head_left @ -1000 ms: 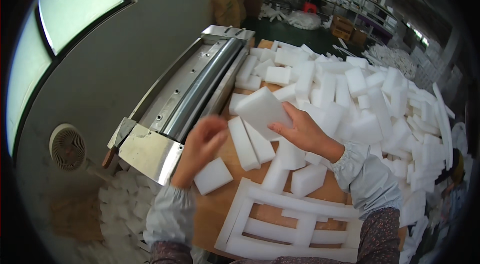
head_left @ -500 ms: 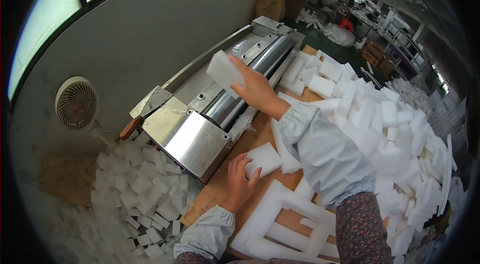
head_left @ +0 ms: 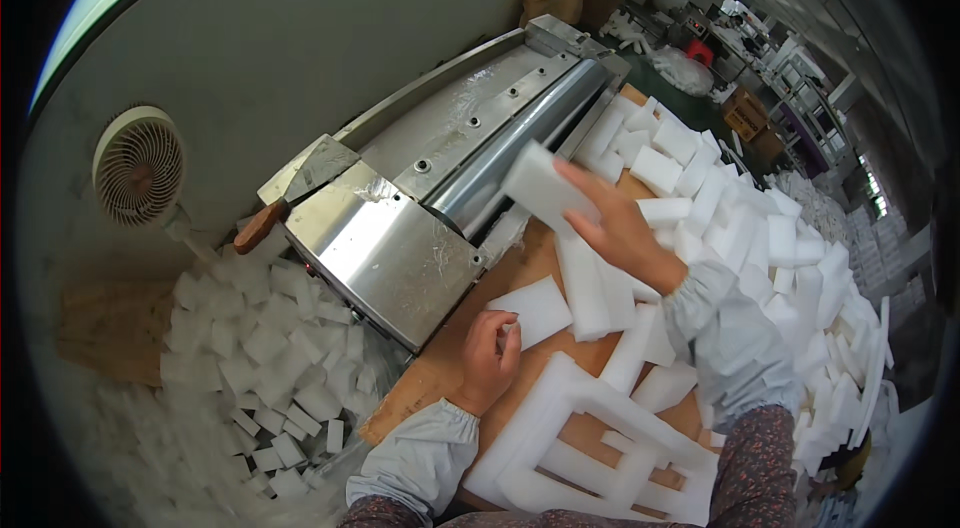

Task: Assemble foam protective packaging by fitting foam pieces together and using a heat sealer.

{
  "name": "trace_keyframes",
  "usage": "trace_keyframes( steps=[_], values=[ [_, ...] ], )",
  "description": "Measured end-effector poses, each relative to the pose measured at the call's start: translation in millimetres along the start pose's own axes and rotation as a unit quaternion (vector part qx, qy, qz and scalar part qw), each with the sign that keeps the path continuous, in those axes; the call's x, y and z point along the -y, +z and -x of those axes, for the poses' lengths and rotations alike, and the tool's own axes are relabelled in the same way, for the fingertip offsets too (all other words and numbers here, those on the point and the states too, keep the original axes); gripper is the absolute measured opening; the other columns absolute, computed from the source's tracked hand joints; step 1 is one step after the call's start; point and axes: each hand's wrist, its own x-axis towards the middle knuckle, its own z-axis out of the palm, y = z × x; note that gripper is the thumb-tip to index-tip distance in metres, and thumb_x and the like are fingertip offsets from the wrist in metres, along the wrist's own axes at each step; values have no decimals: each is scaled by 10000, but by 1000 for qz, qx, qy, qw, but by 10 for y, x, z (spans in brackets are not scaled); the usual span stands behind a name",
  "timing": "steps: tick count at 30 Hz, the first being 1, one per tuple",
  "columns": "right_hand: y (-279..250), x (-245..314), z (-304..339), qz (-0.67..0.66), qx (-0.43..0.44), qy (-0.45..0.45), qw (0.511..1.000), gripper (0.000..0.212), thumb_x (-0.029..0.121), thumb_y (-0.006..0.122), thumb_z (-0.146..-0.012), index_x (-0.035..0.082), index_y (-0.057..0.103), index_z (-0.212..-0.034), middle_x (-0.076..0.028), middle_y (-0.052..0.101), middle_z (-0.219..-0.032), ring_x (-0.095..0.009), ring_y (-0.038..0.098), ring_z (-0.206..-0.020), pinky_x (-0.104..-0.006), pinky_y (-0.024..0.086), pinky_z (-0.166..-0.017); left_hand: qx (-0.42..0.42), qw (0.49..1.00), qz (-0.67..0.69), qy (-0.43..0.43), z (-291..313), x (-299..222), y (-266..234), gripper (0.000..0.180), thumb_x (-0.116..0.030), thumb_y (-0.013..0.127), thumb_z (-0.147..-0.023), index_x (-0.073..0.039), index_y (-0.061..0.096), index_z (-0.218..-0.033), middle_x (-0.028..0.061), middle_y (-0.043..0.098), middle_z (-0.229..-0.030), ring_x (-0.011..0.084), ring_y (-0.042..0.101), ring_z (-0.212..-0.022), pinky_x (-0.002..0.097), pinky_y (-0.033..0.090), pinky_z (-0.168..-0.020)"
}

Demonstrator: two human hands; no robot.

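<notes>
Pinched between the thumb and fingers of my right hand (head_left: 625,233), a thick white foam block (head_left: 545,186) is raised just off the near side of the machine's steel roller (head_left: 530,143). Low on the wooden table, my left hand (head_left: 487,365) has its fingers curled together at the left corner of a flat white foam piece (head_left: 543,311). Part of that grip is hidden behind the fingers. The steel roller machine (head_left: 395,268) stands beyond both hands, against the wall side of the table.
White foam pieces (head_left: 740,228) heap up along the right. Foam frames (head_left: 545,428) lie near my body on the wooden table (head_left: 420,393). Small foam blocks (head_left: 270,348) are piled at left below a fan (head_left: 140,168). A wooden handle (head_left: 262,226) juts from the machine's left end.
My right hand has brought its foam block from above the machine to the right, toward the table. My left fingers have drawn closer together at the flat piece. The whole view has shifted slightly.
</notes>
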Motion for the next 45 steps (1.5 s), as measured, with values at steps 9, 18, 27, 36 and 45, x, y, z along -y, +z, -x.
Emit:
trace_keyframes(
  steps=[9,18,27,36,45],
  values=[
    [702,322,-917,-61,-132,-1,989,673,83,649,-858,203,403,-1473,-222,604,-1016,-427,609,-937,-478,503,-840,13,998,-24,-62,65,97,-38,112,-28,632,-907,-34,631,-1019,88,618,-868,179,590,-661,289,490,-598],
    [-148,240,-261,42,33,30,998,470,137,645,-864,205,576,-1324,-180,595,-928,-384,620,-896,-451,504,-791,8,997,-3,-72,75,65,-32,117,-36,631,-911,-36,629,-1028,85,616,-872,180,589,-661,285,484,-591],
    [61,606,-1248,166,113,5,980,237,186,653,-836,150,689,-1068,-147,670,-984,-352,638,-977,-448,503,-851,7,997,-19,-78,75,124,-8,120,-44,628,-916,-42,630,-1036,84,621,-881,184,601,-668,291,494,-600],
    [64,507,-1208,103,21,-15,994,228,185,656,-820,137,694,-1039,-154,684,-996,-350,646,-974,-451,508,-862,22,997,-4,-81,108,119,-7,109,-43,624,-923,-30,631,-1031,92,615,-868,182,589,-660,295,489,-604],
    [-314,651,-68,117,-38,-5,992,316,182,687,-809,127,631,-1115,-128,608,-977,-359,613,-919,-458,510,-776,10,992,34,-124,120,235,-51,82,-71,610,-958,-26,623,-1025,53,617,-872,126,573,-694,265,471,-627]
  ],
)
